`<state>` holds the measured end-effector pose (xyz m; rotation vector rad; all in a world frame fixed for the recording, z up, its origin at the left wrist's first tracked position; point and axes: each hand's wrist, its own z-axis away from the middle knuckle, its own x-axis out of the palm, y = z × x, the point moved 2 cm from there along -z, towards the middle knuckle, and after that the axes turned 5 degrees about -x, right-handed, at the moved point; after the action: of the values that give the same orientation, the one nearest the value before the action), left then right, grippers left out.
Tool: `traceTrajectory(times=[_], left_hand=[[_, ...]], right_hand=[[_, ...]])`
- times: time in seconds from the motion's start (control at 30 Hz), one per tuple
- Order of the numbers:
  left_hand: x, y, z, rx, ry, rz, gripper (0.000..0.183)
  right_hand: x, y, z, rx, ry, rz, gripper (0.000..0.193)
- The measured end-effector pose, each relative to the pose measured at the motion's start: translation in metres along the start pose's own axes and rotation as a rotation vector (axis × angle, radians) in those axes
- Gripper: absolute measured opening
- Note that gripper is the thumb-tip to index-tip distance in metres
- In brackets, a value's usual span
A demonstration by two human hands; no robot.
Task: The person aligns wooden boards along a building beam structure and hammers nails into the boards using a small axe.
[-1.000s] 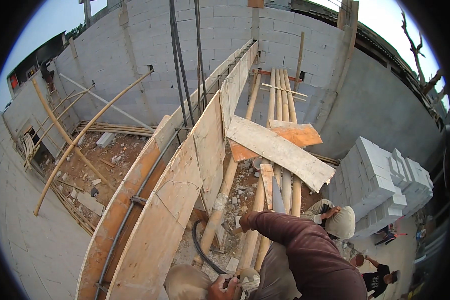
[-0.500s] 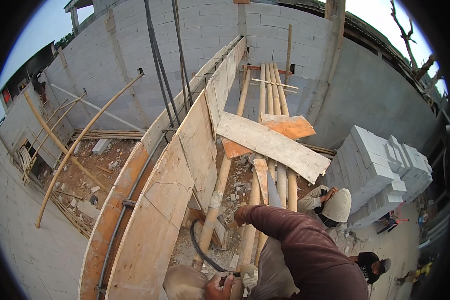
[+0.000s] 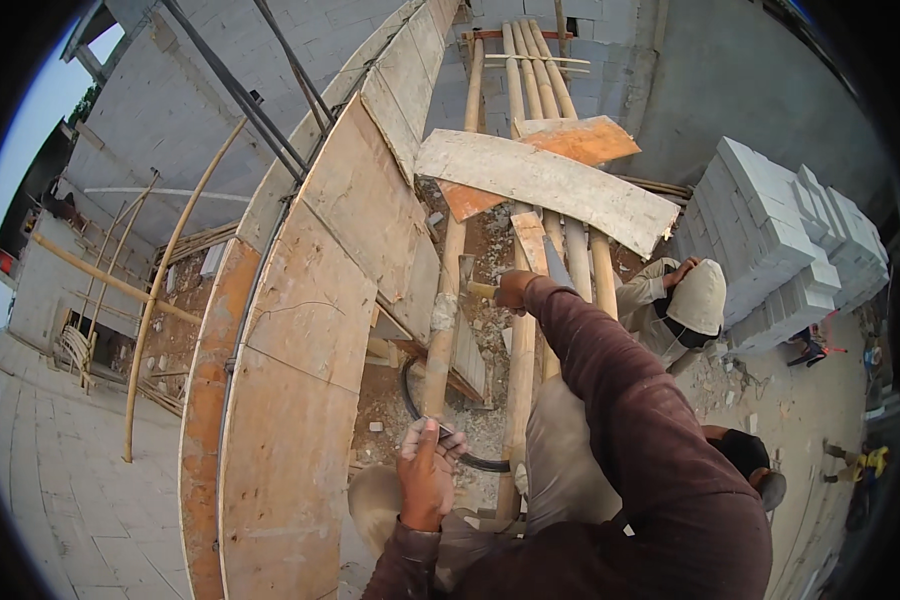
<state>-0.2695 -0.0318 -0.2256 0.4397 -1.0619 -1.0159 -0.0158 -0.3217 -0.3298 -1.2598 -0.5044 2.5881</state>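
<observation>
1. Over the poles [image 3: 520,385], I've the right hand [image 3: 515,291] curled round a handle [image 3: 482,290], likely for control.
2. Near the panel [image 3: 290,420], my left hand [image 3: 426,478] pinches a dark piece [image 3: 445,433], probably steadying it.

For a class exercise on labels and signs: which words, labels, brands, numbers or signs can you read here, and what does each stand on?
There is no readable text.
Wooden board, pale blocks, bamboo pole: no lettering can be made out.
Small dark thing in the left hand: too small to tell.
Yellow top, black shirt: too small to tell.
</observation>
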Motion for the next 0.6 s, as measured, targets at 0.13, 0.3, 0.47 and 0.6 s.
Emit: traceTrajectory(times=[0.13,0.3,0.47,0.6], left_hand=[[0.03,0.014,-0.046,0.068,-0.011,0.087,0.017],[0.051,0.013,-0.105,0.009,-0.003,0.124,0.018],[0.058,0.005,-0.153,-0.11,-0.039,0.216,0.016],[0.078,0.023,-0.21,-0.068,-0.052,0.263,0.016]], right_hand=[[-0.007,0.025,0.008,0.046,0.189,-0.319,0.046],[-0.013,0.03,0.017,-0.09,0.506,-0.582,0.047],[0.0,0.004,0.04,-0.328,0.585,-1.259,0.031],[0.001,-0.008,0.051,-0.394,0.753,-1.318,0.032]])
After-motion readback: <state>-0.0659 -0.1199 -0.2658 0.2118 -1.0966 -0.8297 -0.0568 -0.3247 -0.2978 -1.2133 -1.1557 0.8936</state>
